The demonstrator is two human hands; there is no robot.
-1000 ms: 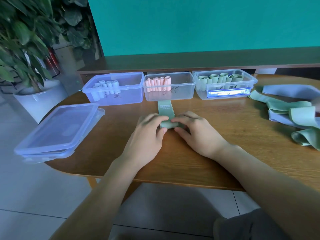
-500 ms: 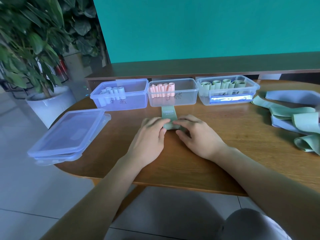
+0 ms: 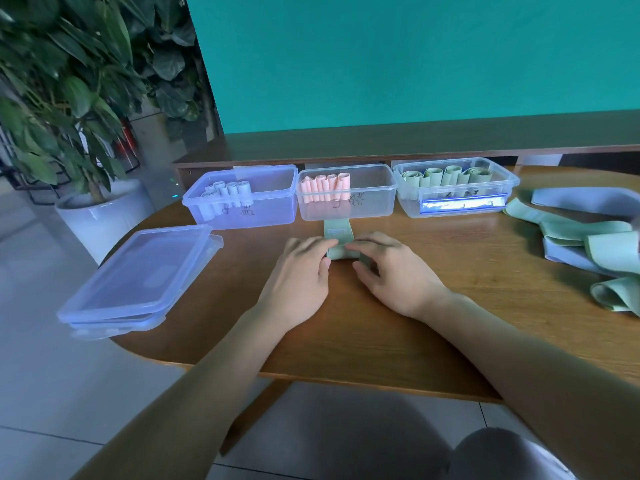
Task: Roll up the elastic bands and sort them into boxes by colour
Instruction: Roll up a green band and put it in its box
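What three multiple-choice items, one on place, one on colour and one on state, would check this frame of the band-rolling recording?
1. Where does the box of pink rolls stand?
A. Left of the other two boxes
B. Between the other two boxes
C. Under the lids

2. What colour is the band under the hands?
A. Green
B. Pink
C. Blue

3. In what state is that band?
A. Lying fully flat
B. Partly rolled, with a flat tail left
C. Already in a box

Answers:
1 B: the box of blue rolls is on its left and the box of green rolls on its right.
2 A: it is pale green, like the rolls in the right box.
3 B: the left hand and right hand hold a roll, and a flat tail runs on toward the pink box.
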